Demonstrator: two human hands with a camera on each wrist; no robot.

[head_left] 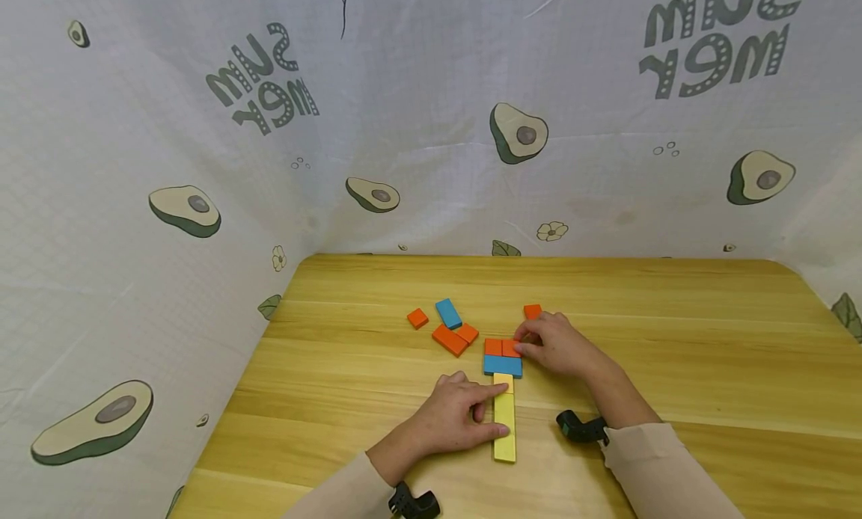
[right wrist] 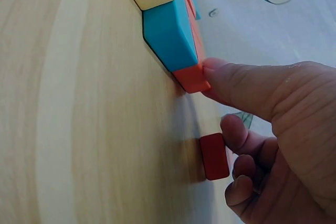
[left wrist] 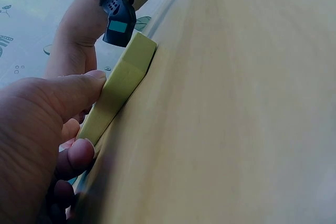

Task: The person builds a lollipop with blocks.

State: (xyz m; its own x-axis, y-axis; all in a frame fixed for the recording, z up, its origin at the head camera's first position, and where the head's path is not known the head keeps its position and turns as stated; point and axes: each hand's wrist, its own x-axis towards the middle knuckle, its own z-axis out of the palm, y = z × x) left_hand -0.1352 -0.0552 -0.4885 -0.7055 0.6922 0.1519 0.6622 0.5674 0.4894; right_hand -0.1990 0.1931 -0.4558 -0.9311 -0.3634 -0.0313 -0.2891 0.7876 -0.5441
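Note:
A long yellow block (head_left: 505, 448) lies in line with a small pale yellow block (head_left: 500, 379) on the wooden table. Beyond them a blue block (head_left: 502, 366) lies crosswise, and two small orange blocks (head_left: 493, 346) sit side by side along its far edge. My left hand (head_left: 450, 416) rests its index fingertip on the pale block and its thumb on the long yellow one (left wrist: 119, 80). With thumb and index finger, my right hand (head_left: 555, 343) pinches the right-hand orange block (right wrist: 190, 78) at its outer end. The index fingertip is partly hidden.
Left of the row lie a loose orange square (head_left: 417, 318), a blue block (head_left: 448, 313), a longer orange block (head_left: 449, 340) and a small orange one (head_left: 468, 332). Another orange block (head_left: 532, 310) lies just beyond my right hand. A printed cloth (head_left: 431, 130) hangs behind the table.

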